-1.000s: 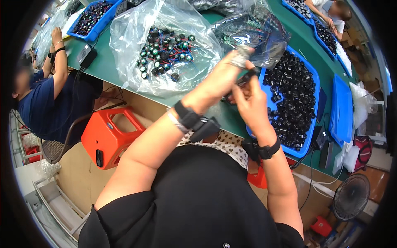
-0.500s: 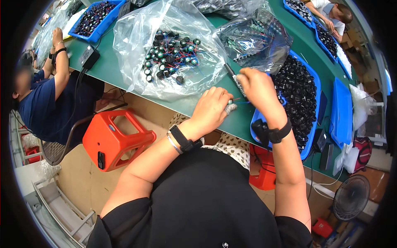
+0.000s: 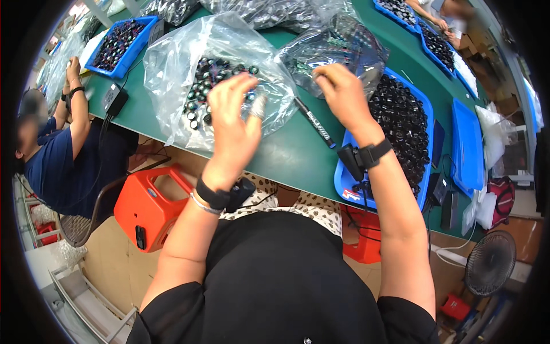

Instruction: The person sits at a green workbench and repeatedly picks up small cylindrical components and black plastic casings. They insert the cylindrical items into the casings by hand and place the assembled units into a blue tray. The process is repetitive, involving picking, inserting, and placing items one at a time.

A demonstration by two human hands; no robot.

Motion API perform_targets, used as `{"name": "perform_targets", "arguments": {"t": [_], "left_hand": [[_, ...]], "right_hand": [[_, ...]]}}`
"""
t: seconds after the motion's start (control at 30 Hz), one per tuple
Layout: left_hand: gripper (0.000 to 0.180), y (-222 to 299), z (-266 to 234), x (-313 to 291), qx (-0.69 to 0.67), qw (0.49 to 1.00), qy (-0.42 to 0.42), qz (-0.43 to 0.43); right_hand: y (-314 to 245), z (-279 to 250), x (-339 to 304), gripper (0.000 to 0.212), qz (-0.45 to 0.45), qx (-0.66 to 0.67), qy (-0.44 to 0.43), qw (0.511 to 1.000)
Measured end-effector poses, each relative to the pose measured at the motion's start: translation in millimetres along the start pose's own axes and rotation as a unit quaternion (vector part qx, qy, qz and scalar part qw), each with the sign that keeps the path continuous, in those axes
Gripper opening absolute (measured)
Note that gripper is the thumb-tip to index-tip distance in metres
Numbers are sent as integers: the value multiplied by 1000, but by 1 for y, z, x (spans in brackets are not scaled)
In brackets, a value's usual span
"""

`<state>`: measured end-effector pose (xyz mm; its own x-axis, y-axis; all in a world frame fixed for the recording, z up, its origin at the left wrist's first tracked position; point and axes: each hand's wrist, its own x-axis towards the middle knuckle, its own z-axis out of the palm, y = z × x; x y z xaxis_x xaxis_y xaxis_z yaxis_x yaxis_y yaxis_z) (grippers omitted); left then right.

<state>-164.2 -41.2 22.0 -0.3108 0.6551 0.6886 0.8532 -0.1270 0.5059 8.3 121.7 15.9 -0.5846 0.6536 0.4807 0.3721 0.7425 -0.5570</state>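
Note:
My left hand (image 3: 232,117) is raised over the clear plastic bag (image 3: 163,63), fingers apart, with a pale wrap on one digit. In that bag lies a pile of small round black parts (image 3: 200,86) with thin coloured wires. My right hand (image 3: 346,97) hovers by the near edge of a dark plastic bag (image 3: 364,49). Its fingers are bent, with a gap between them and the thumb, and I see nothing held. A black marker pen (image 3: 314,122) lies on the green table between my hands.
A blue tray (image 3: 342,183) of black caps stands under my right forearm. Further blue trays (image 3: 467,149) line the table's right side, and another (image 3: 123,67) stands far left. A seated person (image 3: 63,135) works at left; another (image 3: 447,20) at far right. A red stool (image 3: 143,200) is left.
My hands have parted. The left moved left and up to the clear bag, its fingers opening; the right moved slightly up and left, off the marker. The view has shifted a little.

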Motion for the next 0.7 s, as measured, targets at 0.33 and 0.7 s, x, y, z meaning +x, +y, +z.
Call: {"name": "perform_targets", "arguments": {"t": [0.33, 0.7], "left_hand": [[27, 106, 95, -39, -192, 923, -312, 116], [18, 128, 129, -57, -82, 905, -389, 150]], "right_hand": [[-39, -140, -98, 18, 216, 304, 270, 887], [-30, -111, -193, 20, 382, 349, 163, 840]]}}
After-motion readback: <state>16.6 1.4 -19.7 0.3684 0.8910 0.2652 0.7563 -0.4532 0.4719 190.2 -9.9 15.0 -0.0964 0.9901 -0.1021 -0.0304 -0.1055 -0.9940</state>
